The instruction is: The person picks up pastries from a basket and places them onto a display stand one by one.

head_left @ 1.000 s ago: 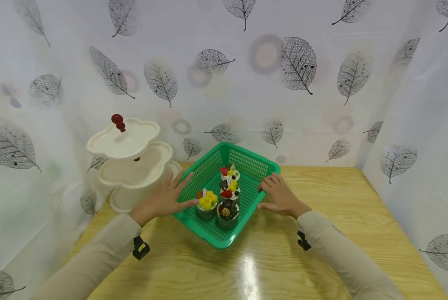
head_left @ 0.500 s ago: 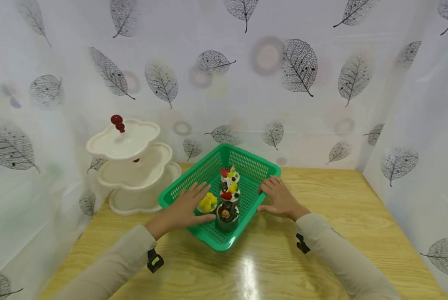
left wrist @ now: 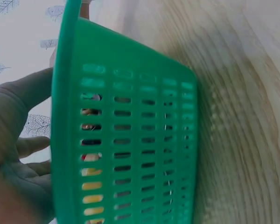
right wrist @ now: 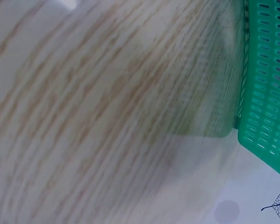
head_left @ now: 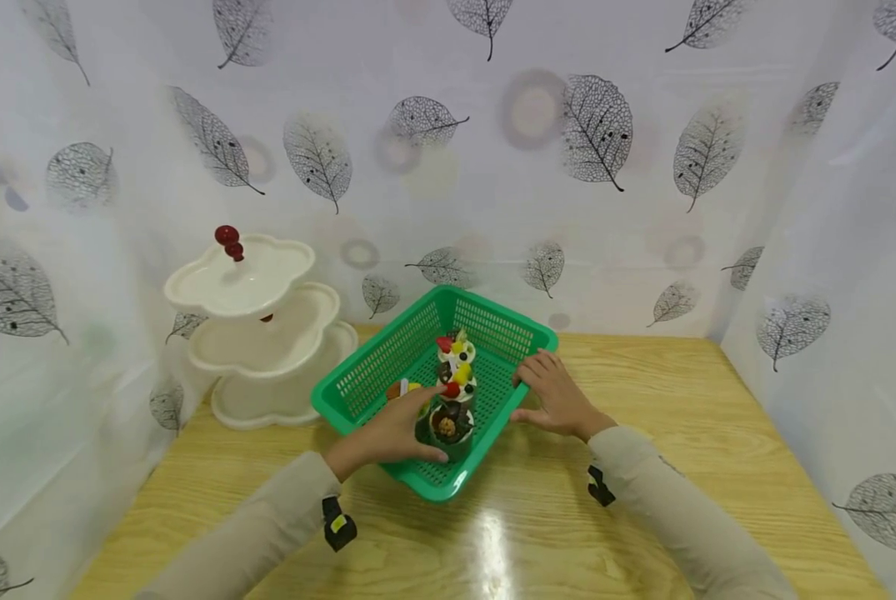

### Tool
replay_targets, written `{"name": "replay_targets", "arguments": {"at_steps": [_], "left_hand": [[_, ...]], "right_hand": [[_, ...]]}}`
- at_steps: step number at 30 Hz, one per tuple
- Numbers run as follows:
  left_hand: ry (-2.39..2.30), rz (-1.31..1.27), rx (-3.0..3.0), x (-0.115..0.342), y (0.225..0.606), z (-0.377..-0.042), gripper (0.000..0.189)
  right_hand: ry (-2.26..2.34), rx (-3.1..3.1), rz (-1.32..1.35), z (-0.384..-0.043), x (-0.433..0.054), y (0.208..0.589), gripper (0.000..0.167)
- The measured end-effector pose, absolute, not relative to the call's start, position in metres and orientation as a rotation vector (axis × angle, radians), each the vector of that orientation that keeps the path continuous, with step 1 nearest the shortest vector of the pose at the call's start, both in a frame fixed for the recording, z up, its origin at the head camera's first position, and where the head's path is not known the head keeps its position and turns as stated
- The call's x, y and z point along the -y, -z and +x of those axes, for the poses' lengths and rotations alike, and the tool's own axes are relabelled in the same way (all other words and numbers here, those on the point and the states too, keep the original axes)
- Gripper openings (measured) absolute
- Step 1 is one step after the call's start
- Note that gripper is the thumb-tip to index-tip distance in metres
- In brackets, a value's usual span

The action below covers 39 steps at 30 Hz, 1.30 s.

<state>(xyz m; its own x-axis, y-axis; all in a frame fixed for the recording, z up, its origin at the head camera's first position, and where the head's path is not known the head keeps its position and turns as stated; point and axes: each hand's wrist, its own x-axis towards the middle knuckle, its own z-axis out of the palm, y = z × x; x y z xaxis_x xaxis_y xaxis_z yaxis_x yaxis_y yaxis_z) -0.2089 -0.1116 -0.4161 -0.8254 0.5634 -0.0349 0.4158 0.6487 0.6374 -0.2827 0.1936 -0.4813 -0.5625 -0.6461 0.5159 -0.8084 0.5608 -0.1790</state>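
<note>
Plastic basket (head_left: 493,325), glossy wood-grain tabletop (head_left: 560,517)

Looking forward and down from the head at tabletop (head_left: 680,383) and whole green basket (head_left: 493,325); from the left wrist, close and sideways along the basket's outer wall; from the right, near the tabletop, sharing basket edge.

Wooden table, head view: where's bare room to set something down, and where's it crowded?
Free: the table right of the right hand and its sleeve, up to the patterned curtain; and front, between both sleeves. Crowded: back left, where the tiered stand is beside the green basket, and inside that basket, with the left hand over the dessert cups.
</note>
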Motion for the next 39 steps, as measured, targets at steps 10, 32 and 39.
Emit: {"name": "replay_targets", "arguments": {"at_steps": [10,32,39], "left_hand": [[-0.989,0.781,-2.601,0.100,0.426,-0.216,0.088],[-0.712,0.907,-2.862,0.085,0.440,-0.218,0.064],[-0.731,0.860,-2.873,0.083,0.440,-0.219,0.063]], "right_hand": [[-0.664,2.415,1.163,-0.282,-0.193,0.480,0.082],[-0.672,2.450,1.139,-0.281,-0.194,0.480,0.086],[-0.665,2.469,1.143,-0.281,-0.194,0.480,0.092]]}}
